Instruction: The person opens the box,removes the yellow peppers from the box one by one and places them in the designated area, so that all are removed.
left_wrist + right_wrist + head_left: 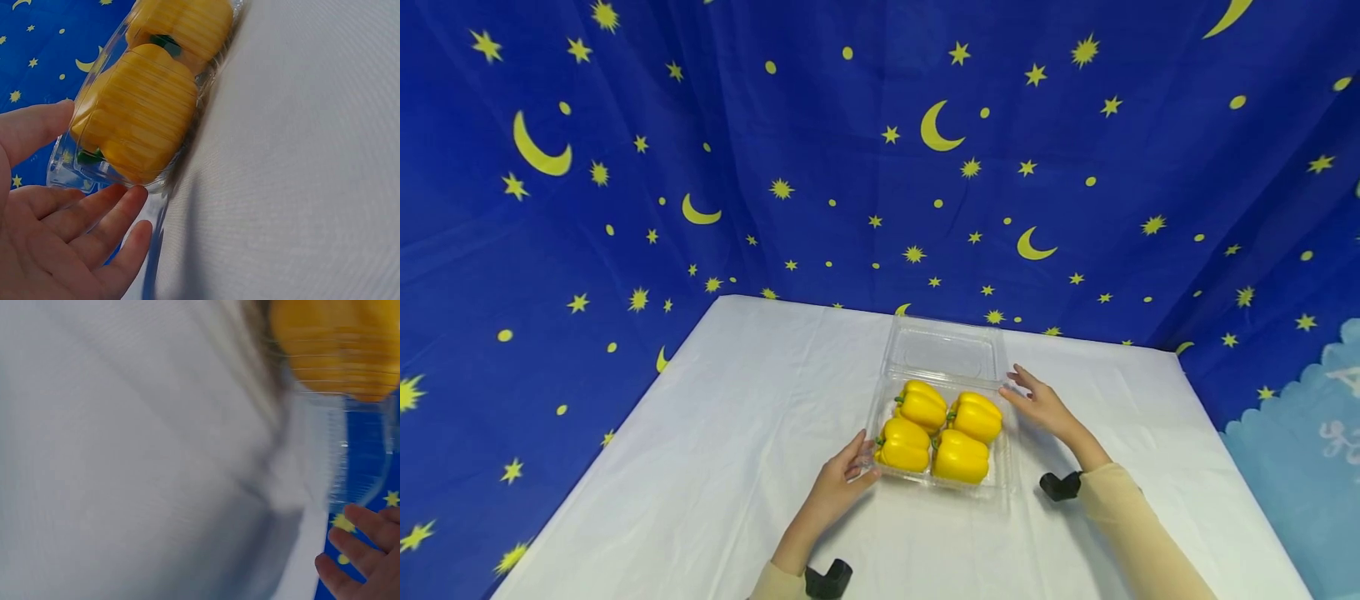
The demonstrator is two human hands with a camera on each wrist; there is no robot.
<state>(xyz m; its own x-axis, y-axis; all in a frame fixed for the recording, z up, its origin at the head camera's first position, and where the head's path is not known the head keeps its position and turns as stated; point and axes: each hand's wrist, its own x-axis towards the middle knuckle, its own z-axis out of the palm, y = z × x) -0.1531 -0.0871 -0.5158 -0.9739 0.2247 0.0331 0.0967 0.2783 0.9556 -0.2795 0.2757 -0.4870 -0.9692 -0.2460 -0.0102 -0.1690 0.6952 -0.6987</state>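
Note:
A clear plastic box (1000,482) lies on the white table with its lid (943,353) folded back behind it. Inside are several yellow peppers (961,457) with green stems. At the box's near left corner is the left hand (838,483), its fingertips touching the plastic in the left wrist view, where a pepper (147,112) shows through the wall. The right hand (1043,407), fingers relaxed, is beside the far right side, near the lid hinge; whether it touches the box I cannot tell. In the right wrist view the same hand (375,556) holds nothing.
A white cloth (760,417) covers the table. Behind it and on the left hangs a blue curtain (820,125) with yellow moons and stars. A light blue panel (1300,450) stands at the right. Black pieces (1060,486) sit by both wrists.

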